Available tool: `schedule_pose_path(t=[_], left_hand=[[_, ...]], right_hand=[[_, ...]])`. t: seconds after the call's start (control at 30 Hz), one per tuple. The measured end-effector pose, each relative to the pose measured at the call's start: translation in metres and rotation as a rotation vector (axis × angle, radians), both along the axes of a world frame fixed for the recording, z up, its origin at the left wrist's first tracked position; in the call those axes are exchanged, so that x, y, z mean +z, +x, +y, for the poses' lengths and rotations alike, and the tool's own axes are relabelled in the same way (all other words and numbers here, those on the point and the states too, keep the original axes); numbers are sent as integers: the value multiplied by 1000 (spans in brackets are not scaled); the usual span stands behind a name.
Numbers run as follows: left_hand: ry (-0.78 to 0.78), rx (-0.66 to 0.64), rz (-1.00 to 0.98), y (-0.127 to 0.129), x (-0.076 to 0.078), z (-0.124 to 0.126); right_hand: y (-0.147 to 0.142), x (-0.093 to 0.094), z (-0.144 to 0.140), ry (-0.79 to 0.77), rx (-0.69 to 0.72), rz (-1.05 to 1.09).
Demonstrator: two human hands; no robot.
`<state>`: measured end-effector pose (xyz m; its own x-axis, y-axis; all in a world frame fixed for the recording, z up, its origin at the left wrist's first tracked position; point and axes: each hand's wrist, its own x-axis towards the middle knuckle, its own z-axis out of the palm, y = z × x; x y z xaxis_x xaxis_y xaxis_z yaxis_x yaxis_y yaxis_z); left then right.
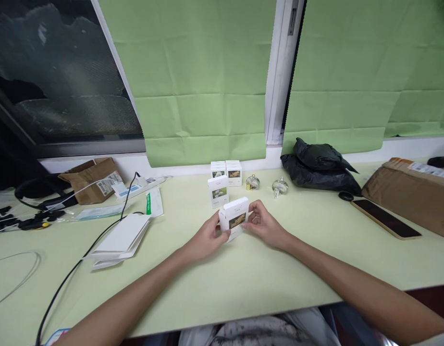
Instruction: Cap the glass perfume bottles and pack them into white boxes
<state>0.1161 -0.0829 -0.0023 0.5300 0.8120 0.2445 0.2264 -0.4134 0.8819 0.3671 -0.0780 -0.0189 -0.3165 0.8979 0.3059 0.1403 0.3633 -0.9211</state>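
Between my two hands is a small white box (pixel 234 218) with a picture of something yellow on its front. My left hand (pixel 207 239) closes on its left side, thumb across the lower front. My right hand (pixel 264 225) grips the right edge with thumb and bent fingers. Just behind it stands another white box (pixel 218 192) with a picture of white flowers. Farther back, near the wall, are two more small white boxes, one (pixel 218 168) on the left and one (pixel 234 174) on the right. To their right sit two small round glass ornaments, one with gold (pixel 253 182) and one clear (pixel 280 187).
At left lie folded white papers (pixel 121 238), a black cable (pixel 88 252), a power strip (pixel 142 186) and an open brown carton (pixel 90 180). On the right are black plastic bags (pixel 321 168), a phone (pixel 386 218) and a large cardboard box (pixel 411 192). Green curtains hang behind the table.
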Motion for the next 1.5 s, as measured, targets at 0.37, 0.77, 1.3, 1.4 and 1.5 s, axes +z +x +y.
schedule_pose_path(t=[0.37, 0.77, 1.3, 1.4, 1.5], left_hand=[[260, 656, -14, -41, 14, 55], [34, 450, -14, -40, -1, 123], [-19, 418, -70, -76, -12, 107], [-25, 393, -78, -76, -14, 107], [-21, 383, -78, -77, -15, 107]], right_hand=[[14, -3, 36, -34, -32, -4], [-3, -3, 119, -8, -176, -67], [-21, -14, 121, 15, -63, -54], [-23, -17, 122, 17, -58, -63], [-25, -17, 122, 19, -45, -72]])
